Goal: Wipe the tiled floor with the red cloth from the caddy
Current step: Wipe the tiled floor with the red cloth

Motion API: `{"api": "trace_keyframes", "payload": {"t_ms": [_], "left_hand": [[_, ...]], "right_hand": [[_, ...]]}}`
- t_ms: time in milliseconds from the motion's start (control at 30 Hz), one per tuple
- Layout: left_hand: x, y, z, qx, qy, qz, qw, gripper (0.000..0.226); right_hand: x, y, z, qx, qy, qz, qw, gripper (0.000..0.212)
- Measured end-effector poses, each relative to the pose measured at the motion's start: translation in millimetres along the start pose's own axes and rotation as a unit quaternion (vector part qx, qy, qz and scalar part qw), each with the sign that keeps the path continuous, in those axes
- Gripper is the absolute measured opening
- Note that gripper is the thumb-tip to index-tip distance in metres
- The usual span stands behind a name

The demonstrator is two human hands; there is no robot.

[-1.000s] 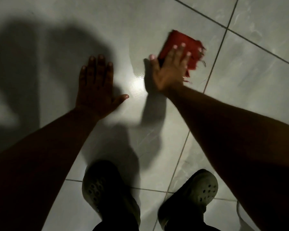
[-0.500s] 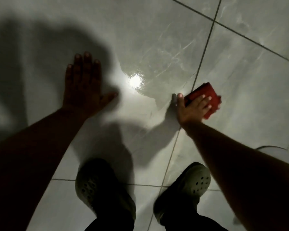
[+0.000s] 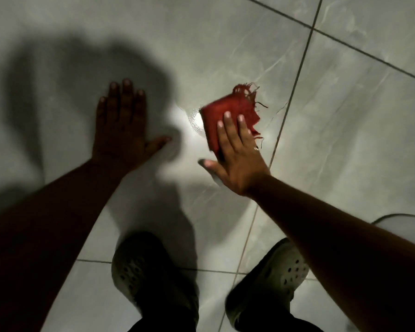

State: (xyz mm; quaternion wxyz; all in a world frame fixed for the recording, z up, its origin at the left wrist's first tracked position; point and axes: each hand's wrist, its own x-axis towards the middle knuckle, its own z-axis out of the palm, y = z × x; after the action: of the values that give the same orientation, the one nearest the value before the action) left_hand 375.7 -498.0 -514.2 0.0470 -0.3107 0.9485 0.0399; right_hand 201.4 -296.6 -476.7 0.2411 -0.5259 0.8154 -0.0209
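Pressing my flat right hand (image 3: 237, 159) on the red cloth (image 3: 228, 113) mid-frame keeps it scrubbing the tiled floor (image 3: 345, 116). My left hand (image 3: 122, 130), fingers spread and empty, props me at centre-left.

Grey tiled floor (image 3: 345, 144), red cloth (image 3: 228, 113) flat on it, two clogs (image 3: 139, 271), hands (image 3: 122, 130) pressing down.

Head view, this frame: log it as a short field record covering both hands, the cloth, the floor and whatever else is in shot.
left hand: flat on the floor, fingers spread, empty
right hand: palm down, pressing the red cloth
red cloth: folded, frayed threads at its far edge, partly under the fingers
tiled floor: pale glossy tiles, dark grout lines, bright glare spot beside the cloth
shoes: two perforated clogs at the bottom edge
white object: lower right, mostly cut off, unidentifiable
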Motion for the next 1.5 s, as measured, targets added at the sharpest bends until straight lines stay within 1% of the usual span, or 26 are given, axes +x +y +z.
{"api": "trace_keyframes", "payload": {"t_ms": [33, 67, 167, 267, 333, 367, 467, 533, 567, 600, 667, 700, 733, 800, 900, 933, 967, 1033, 1133, 1200, 1233, 1267, 1300, 1367, 1400, 1500], "left_hand": [[0, 0, 1, 0.003, 0.002, 0.001, 1.0, 0.101], [-1, 0, 2, 0.007, 0.003, 0.001, 1.0, 0.101], [0, 0, 4, 0.005, 0.001, 0.0, 1.0, 0.101], [0, 0, 5, 0.003, -0.001, -0.004, 1.0, 0.1], [-1, 0, 4, -0.003, -0.001, -0.006, 1.0, 0.1], [-1, 0, 4, -0.007, -0.001, -0.006, 1.0, 0.101], [1, 0, 3, -0.01, -0.007, -0.008, 1.0, 0.101], [1, 1, 3, -0.006, -0.009, -0.011, 1.0, 0.101], [1, 1, 3, -0.005, -0.009, -0.012, 1.0, 0.101], [0, 1, 3, -0.005, -0.008, -0.01, 1.0, 0.101], [0, 1, 5, -0.001, 0.001, -0.007, 1.0, 0.1], [0, 1, 5, 0.001, 0.002, -0.007, 1.0, 0.099], [0, 1, 5, 0.002, -0.001, -0.005, 1.0, 0.099], [1, -1, 5, 0.004, -0.005, -0.003, 1.0, 0.1], [-1, -1, 4, 0.008, 0.002, -0.007, 1.0, 0.1], [-1, -1, 4, 0.007, 0.001, -0.007, 1.0, 0.1], [-1, -1, 3, 0.005, -0.001, -0.006, 1.0, 0.1], [-2, 0, 2, 0.001, -0.004, -0.006, 1.0, 0.1], [-2, 1, 0, -0.011, -0.008, -0.008, 1.0, 0.1], [-2, 2, 0, -0.006, -0.005, -0.006, 1.0, 0.1], [-2, 2, 0, -0.001, -0.004, -0.005, 1.0, 0.1], [-2, 2, -1, 0.001, -0.007, -0.004, 1.0, 0.1], [-2, 2, -1, 0.001, -0.011, -0.003, 1.0, 0.1], [-2, 1, -3, 0.004, -0.011, -0.005, 1.0, 0.099], [-2, 1, -4, 0.006, -0.014, -0.006, 1.0, 0.099], [0, 1, -7, -0.005, -0.037, -0.001, 0.999, 0.1]], "right_hand": [[-16, 16, 1, -0.011, -0.002, -0.004, 1.0, 0.092], [-33, 29, 1, -0.011, -0.004, 0.023, 1.0, 0.093], [-63, 42, -1, 0.057, -0.022, 0.208, 0.976, 0.097], [-37, 31, 5, 0.122, 0.012, 0.371, 0.921, 0.093], [2, 24, -2, 0.173, 0.062, 0.486, 0.854, 0.094], [21, 23, -8, 0.181, 0.068, 0.523, 0.83, 0.097], [63, 25, -25, 0.157, 0.081, 0.557, 0.812, 0.108], [91, 16, -38, 0.15, 0.108, 0.55, 0.815, 0.105], [108, 8, -42, 0.157, 0.104, 0.527, 0.829, 0.102], [124, -1, -45, 0.153, 0.093, 0.479, 0.859, 0.1], [150, -24, -45, 0.113, 0.063, 0.323, 0.937, 0.096], [155, -38, -45, 0.096, 0.049, 0.236, 0.966, 0.094], [153, -49, -44, 0.092, 0.035, 0.157, 0.983, 0.092], [138, -55, -37, 0.07, 0.01, 0.039, 0.997, 0.086], [101, -16, -39, -0.014, -0.016, -0.058, 0.998, 0.084], [88, 4, -41, -0.027, -0.009, -0.051, 0.998, 0.084], [74, 25, -43, -0.021, 0.001, -0.009, 1.0, 0.084], [44, 58, -44, 0.02, 0.017, 0.159, 0.987, 0.084], [16, 71, -35, 0.09, 0.041, 0.398, 0.912, 0.086], [30, 49, -28, 0.141, 0.05, 0.502, 0.852, 0.09], [40, 34, -24, 0.149, 0.05, 0.524, 0.837, 0.093], [49, 18, -20, 0.147, 0.05, 0.516, 0.842, 0.094], [55, 1, -14, 0.131, 0.05, 0.473, 0.87, 0.094], [50, -30, -1, 0.084, 0.043, 0.307, 0.947, 0.092], [41, -39, 3, 0.072, 0.033, 0.222, 0.972, 0.09], [9, -20, -1, 0.011, 0.013, 0.034, 0.999, 0.085]]}}
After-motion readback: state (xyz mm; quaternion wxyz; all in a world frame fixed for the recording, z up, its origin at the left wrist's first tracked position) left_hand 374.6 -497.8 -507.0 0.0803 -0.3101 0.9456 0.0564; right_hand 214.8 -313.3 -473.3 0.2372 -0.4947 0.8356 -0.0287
